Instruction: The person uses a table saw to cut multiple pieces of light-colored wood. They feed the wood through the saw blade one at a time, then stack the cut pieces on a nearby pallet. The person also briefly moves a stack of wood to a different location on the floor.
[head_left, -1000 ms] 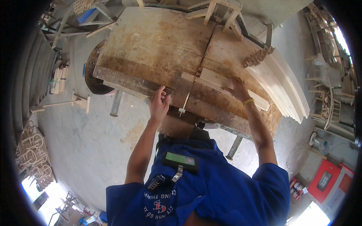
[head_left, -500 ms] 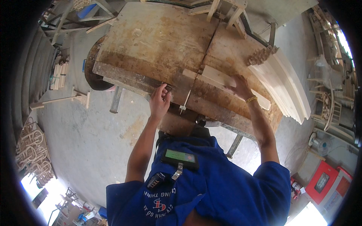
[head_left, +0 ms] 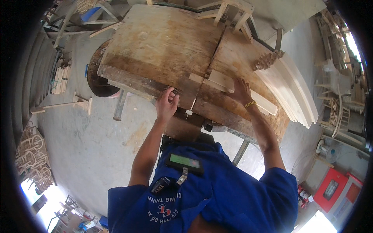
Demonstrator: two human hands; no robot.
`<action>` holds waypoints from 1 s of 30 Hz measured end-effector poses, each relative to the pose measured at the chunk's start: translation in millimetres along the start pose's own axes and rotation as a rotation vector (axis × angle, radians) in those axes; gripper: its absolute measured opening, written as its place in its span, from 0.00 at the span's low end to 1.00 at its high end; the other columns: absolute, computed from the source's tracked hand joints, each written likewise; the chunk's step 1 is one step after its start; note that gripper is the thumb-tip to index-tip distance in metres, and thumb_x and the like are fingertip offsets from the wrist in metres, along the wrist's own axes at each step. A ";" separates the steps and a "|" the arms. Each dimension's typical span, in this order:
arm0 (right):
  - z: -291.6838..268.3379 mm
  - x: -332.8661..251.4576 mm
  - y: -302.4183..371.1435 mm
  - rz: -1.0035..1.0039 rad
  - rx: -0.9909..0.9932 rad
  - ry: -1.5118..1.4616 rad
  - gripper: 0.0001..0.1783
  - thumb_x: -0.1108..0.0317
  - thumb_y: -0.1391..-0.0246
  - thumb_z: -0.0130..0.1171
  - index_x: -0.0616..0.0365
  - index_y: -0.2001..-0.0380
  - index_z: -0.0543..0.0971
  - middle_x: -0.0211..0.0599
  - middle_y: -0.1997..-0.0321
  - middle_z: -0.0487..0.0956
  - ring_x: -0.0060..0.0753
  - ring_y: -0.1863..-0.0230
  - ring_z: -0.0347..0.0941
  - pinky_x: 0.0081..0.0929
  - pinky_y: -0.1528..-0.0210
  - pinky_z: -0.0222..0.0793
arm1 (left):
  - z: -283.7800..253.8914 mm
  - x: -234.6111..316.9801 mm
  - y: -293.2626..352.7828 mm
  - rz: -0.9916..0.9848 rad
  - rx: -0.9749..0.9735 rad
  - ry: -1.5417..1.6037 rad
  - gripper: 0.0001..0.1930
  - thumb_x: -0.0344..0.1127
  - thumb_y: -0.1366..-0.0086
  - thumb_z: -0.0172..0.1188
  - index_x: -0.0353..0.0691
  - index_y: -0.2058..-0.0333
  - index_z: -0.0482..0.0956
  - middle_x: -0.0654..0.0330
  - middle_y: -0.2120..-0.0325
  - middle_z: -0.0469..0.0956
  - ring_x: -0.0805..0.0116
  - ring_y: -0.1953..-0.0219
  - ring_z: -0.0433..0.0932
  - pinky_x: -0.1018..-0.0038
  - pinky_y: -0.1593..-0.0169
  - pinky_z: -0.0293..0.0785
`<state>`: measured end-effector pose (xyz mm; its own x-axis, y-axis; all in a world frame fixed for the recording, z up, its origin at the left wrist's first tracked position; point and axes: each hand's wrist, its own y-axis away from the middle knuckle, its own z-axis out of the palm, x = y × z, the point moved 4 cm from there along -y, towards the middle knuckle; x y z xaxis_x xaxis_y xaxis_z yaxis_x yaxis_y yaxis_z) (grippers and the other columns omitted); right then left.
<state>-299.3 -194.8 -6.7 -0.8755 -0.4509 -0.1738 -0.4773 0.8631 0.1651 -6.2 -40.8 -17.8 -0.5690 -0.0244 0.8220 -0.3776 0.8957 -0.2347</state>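
My left hand (head_left: 167, 105) is closed at the near edge of the wooden worktable (head_left: 155, 42), its fingers curled around a small dark thing I cannot make out. My right hand (head_left: 241, 93) lies over a pale wooden board (head_left: 220, 80) on the table, fingers stretched along its top. More pale wood (head_left: 265, 103) shows on the other side of this hand; whether it is the same piece is hidden. A short pale block (head_left: 196, 78) lies left of the board, across the narrow slot (head_left: 217, 50) that runs through the tabletop.
Long pale wooden strips (head_left: 292, 87) are stacked at the table's right side. Beyond the far edge stands a wooden frame (head_left: 243, 19). On the floor to the left are a round dark tub (head_left: 95, 83) and a wooden stand (head_left: 79, 101).
My right hand has slid slightly left and nearer to me along the wood, and the board's end beside it looks wider. My left hand stays about where it was.
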 end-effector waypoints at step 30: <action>15.3 2.5 -4.6 0.077 0.010 0.068 0.55 0.35 0.71 0.69 0.60 0.43 0.64 0.51 0.44 0.68 0.53 0.41 0.62 0.46 0.41 0.60 | -4.7 6.7 0.2 0.125 -0.026 -0.020 0.12 0.35 0.45 0.62 0.39 0.63 0.75 0.59 0.79 0.75 0.59 0.75 0.76 0.65 0.70 0.72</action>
<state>-298.2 -196.4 -22.7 -0.9128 -0.3973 -0.0951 -0.4080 0.8978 0.1656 -6.6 -38.7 -9.9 -0.6251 0.0794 0.7765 -0.2840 0.9035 -0.3210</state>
